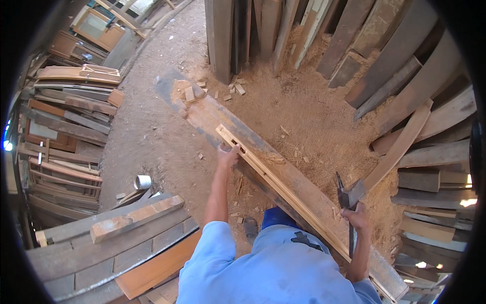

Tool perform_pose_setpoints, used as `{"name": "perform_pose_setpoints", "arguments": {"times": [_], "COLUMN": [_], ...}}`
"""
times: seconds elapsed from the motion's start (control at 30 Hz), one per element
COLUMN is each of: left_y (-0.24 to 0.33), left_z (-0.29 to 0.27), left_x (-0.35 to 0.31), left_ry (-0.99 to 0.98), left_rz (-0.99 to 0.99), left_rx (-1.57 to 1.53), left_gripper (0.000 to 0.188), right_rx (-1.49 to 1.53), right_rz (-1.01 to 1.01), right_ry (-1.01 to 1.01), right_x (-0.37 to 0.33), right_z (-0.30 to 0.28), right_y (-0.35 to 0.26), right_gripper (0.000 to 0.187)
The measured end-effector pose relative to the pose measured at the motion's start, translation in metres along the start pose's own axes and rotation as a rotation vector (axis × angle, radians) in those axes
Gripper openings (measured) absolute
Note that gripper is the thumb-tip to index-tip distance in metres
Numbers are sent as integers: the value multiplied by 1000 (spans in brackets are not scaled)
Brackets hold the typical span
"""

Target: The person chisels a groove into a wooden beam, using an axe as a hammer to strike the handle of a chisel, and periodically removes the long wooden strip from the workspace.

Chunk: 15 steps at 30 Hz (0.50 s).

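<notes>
A long pale wooden rail (268,176) with slots cut near its far end lies slantwise over a thick, worn plank (228,112). My left hand (228,155) grips the rail beside the slots, thumb on top and fingers curled round its side. My right hand (356,217) is closed around a dark, hammer-like tool (352,195) with a blocky head. A thin pointed part sticks out from the head, and a dark shaft runs below the fist. This tool is held above the plank's near right part, apart from the slots. The near end of the rail passes beside my body.
Sawdust and shavings (324,147) cover the ground beyond the plank, with small offcuts (239,89) at its far end. Upright boards (374,61) line the back and right. Stacked timber (121,248) stands near left, by a white bucket (143,182). More boards (71,121) lie far left.
</notes>
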State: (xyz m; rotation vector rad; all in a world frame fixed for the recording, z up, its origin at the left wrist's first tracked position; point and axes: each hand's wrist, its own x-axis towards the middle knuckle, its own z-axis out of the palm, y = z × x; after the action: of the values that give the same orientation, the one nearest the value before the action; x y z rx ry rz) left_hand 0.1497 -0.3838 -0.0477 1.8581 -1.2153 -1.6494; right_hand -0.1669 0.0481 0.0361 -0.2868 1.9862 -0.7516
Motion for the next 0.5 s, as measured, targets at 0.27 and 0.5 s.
{"name": "perform_pose_setpoints", "arguments": {"times": [0.27,0.5], "left_y": [6,21], "left_z": [-41,-12], "left_x": [116,141], "left_ry": [346,-43], "left_rz": [524,503], "left_rx": [-110,-22], "left_gripper": [51,23], "right_rx": [56,47], "right_rz": [-43,-227], "right_ry": [-71,-50], "right_x": [71,78], "right_z": [79,113], "right_y": [-111,-162], "right_gripper": [44,56]}}
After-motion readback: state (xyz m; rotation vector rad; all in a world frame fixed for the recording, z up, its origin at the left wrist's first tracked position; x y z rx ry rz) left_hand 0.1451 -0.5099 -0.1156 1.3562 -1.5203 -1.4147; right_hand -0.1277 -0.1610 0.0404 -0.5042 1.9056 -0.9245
